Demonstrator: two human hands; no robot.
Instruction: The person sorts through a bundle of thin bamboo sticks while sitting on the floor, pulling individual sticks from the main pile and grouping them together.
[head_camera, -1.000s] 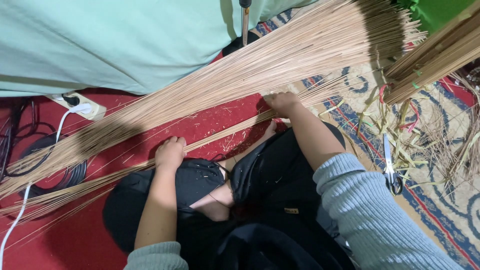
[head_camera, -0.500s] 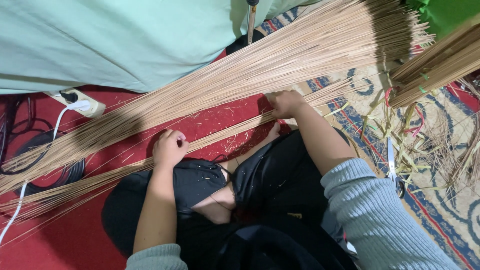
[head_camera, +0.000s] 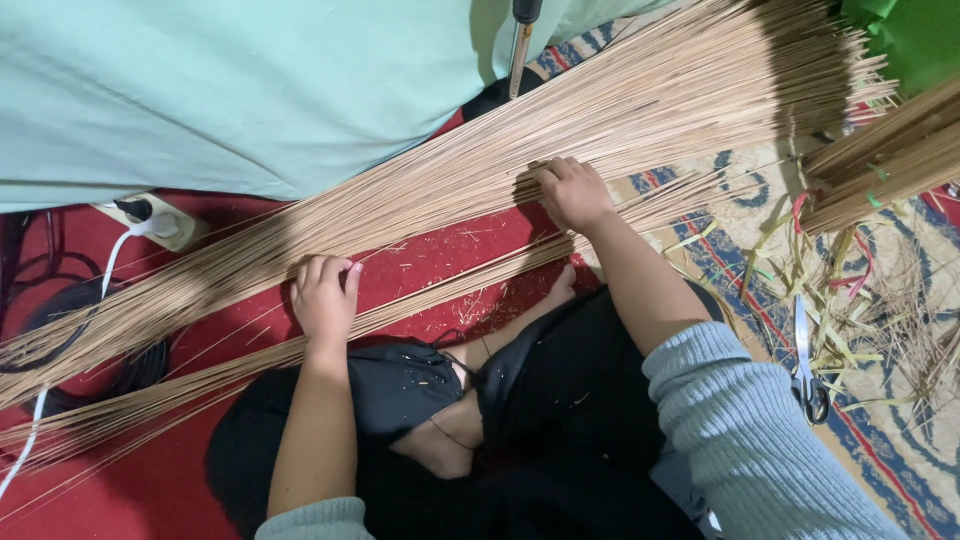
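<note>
A big spread of long thin tan sticks (head_camera: 640, 120) lies slanting across the red carpet, from lower left to upper right. A thinner band of the same sticks (head_camera: 200, 375) runs below it, across my lap. My left hand (head_camera: 325, 297) rests between the two bands, fingers curled on the edge of the upper pile. My right hand (head_camera: 572, 192) presses palm down on the big pile, fingers bent into the sticks. I sit cross-legged in black clothing, with a bare foot (head_camera: 556, 290) under the thin band.
A pale green cloth (head_camera: 250, 90) covers the top left. A white power strip (head_camera: 160, 222) with cables lies at the left. Scissors (head_camera: 808, 375) lie on the patterned rug at right among leaf scraps. Another stick bundle (head_camera: 890, 150) lies at the upper right.
Both hands have moved up toward the big pile. My left hand went from the thin band to the upper pile's edge, and my right hand now lies on the pile.
</note>
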